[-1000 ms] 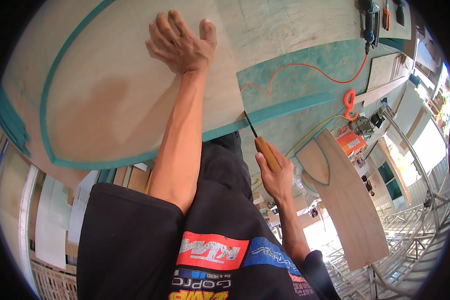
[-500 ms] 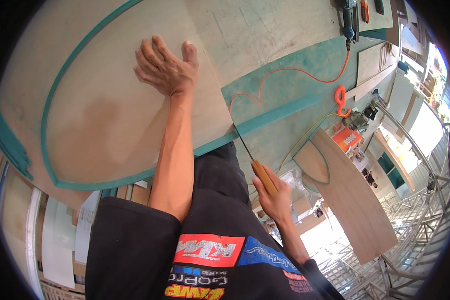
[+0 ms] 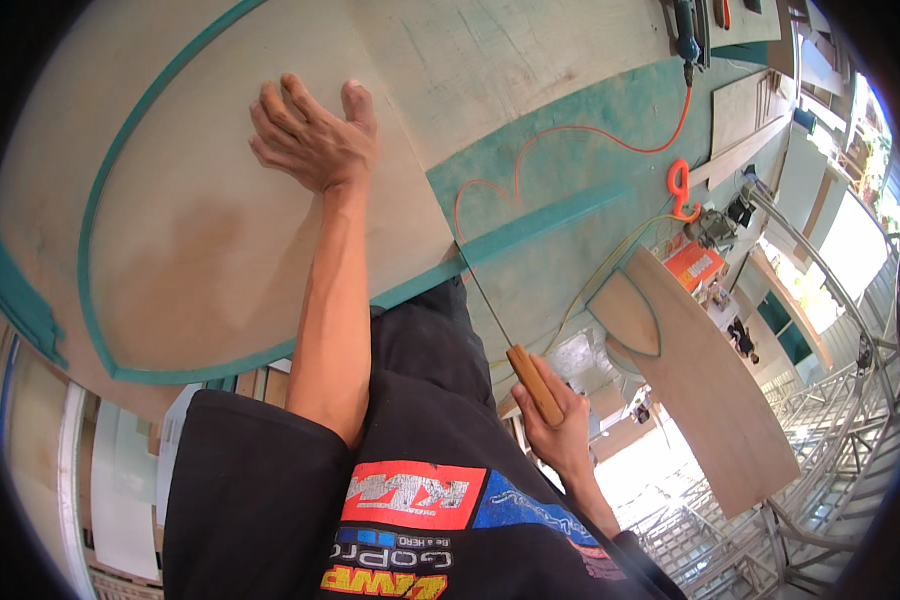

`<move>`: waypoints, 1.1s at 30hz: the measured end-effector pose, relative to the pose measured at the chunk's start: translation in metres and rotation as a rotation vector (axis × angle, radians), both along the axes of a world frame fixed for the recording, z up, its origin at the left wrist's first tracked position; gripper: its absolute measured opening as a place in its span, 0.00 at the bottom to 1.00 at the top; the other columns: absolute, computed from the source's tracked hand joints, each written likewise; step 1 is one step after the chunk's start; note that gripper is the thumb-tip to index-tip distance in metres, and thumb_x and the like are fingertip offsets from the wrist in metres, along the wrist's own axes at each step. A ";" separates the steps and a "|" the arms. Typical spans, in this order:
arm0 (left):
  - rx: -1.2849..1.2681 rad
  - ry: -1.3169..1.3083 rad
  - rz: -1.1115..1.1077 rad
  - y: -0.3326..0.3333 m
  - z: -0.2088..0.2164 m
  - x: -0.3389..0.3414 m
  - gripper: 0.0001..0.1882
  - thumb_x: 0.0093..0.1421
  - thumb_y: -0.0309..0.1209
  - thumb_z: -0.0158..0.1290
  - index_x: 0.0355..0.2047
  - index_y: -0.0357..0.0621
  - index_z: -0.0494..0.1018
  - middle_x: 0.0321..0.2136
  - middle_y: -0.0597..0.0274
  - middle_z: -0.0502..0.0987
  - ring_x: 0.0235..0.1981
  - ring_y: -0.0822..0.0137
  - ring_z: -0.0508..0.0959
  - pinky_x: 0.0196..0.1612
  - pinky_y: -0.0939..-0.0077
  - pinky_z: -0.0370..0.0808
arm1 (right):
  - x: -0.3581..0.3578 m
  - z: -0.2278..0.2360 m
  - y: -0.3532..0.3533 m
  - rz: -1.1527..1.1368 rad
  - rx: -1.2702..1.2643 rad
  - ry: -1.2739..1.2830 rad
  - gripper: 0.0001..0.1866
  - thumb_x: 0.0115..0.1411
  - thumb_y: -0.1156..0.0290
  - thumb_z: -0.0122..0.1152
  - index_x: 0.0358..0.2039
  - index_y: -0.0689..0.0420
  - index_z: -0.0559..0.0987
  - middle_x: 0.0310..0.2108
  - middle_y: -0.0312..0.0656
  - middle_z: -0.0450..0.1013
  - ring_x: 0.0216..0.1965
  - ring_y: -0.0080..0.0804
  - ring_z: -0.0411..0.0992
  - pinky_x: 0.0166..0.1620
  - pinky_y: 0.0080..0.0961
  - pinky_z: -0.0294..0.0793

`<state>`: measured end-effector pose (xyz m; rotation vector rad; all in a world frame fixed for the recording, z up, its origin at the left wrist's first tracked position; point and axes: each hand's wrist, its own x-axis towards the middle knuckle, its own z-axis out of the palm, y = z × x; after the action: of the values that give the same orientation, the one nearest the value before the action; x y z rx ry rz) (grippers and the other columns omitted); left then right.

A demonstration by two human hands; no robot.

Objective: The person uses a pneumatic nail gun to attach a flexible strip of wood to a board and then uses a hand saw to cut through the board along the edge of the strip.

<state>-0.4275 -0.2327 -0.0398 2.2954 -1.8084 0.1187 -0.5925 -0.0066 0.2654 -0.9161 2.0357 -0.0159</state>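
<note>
My left hand (image 3: 320,135) lies on a large pale wooden panel (image 3: 240,290) with its fingers spread. A teal strip (image 3: 120,170) runs along the panel's curved edge, and its straight length (image 3: 550,222) sticks out past the panel's right corner. In my right hand (image 3: 562,425) is a handsaw (image 3: 535,385), held by its wooden handle. Seen nearly edge-on, the thin blade reaches up and left to the teal strip beside the panel's corner. The blade's teeth and how deep it sits in the strip cannot be made out.
A power tool (image 3: 686,35) with an orange cord (image 3: 610,140) lies at the far right. Nearer are an orange hook-shaped piece (image 3: 678,185), a red box (image 3: 692,265) and a long curved wooden board (image 3: 710,400). Metal framing (image 3: 830,440) stands at the right.
My right hand has drawn the saw down toward me, so more of the blade shows below the strip. My left hand remains spread on the panel.
</note>
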 end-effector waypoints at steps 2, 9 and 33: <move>0.012 0.005 -0.011 0.000 0.000 -0.001 0.42 0.59 0.57 0.59 0.64 0.45 0.60 0.63 0.50 0.59 0.67 0.47 0.57 0.61 0.38 0.58 | 0.002 -0.016 -0.001 -0.023 0.040 -0.001 0.24 0.63 0.68 0.68 0.57 0.65 0.78 0.40 0.58 0.82 0.42 0.51 0.84 0.45 0.36 0.82; 0.026 0.031 -0.007 -0.004 -0.004 0.000 0.42 0.59 0.57 0.57 0.64 0.44 0.60 0.64 0.50 0.58 0.68 0.46 0.55 0.62 0.36 0.56 | 0.007 -0.036 -0.011 -0.056 0.009 -0.025 0.23 0.64 0.68 0.67 0.59 0.61 0.78 0.39 0.60 0.81 0.42 0.56 0.82 0.45 0.40 0.81; -0.001 0.040 0.003 0.001 -0.007 -0.001 0.42 0.59 0.57 0.59 0.64 0.46 0.60 0.63 0.51 0.59 0.68 0.46 0.56 0.62 0.36 0.55 | -0.001 -0.085 -0.011 -0.039 -0.003 -0.051 0.23 0.63 0.69 0.67 0.58 0.62 0.79 0.42 0.57 0.82 0.44 0.51 0.83 0.46 0.35 0.81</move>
<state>-0.4287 -0.2320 -0.0463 2.2834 -1.7853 0.0729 -0.5932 -0.0172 0.1807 -0.8692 2.0068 -0.0630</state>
